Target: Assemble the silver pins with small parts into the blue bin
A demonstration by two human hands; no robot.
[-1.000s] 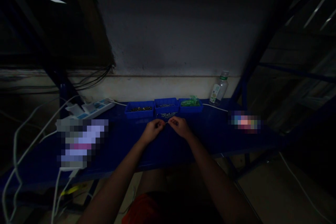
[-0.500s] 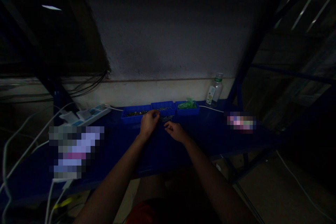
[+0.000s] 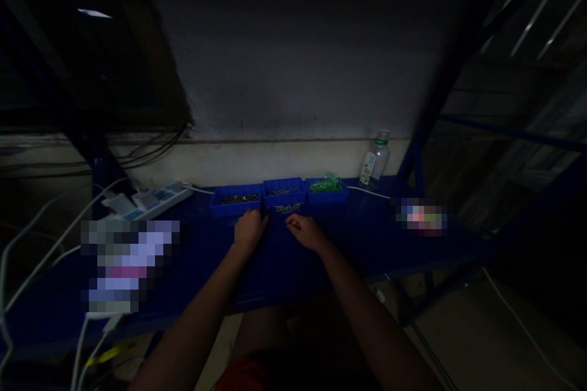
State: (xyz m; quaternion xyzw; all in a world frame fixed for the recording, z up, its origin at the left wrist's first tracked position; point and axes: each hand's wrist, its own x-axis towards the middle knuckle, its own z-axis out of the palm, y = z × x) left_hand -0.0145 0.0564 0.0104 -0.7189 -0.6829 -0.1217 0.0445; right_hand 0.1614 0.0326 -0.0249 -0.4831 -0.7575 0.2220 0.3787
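Observation:
The scene is very dark. My left hand is curled closed on the blue table, just in front of the left blue bin of small dark parts. My right hand lies close beside it, fingers bent in a pinch, in front of the middle blue bin. What either hand holds is too small and dim to make out. A third blue bin at the right contains green pieces.
A clear plastic bottle stands at the back right by the wall. A white power strip with white cables lies at the back left. Blurred patches sit on the table's left and right. Blue shelf posts rise on both sides.
My hands were together in a pinch; the left reached to the bins, then drew back to the table. The right hand stayed low near the middle bin.

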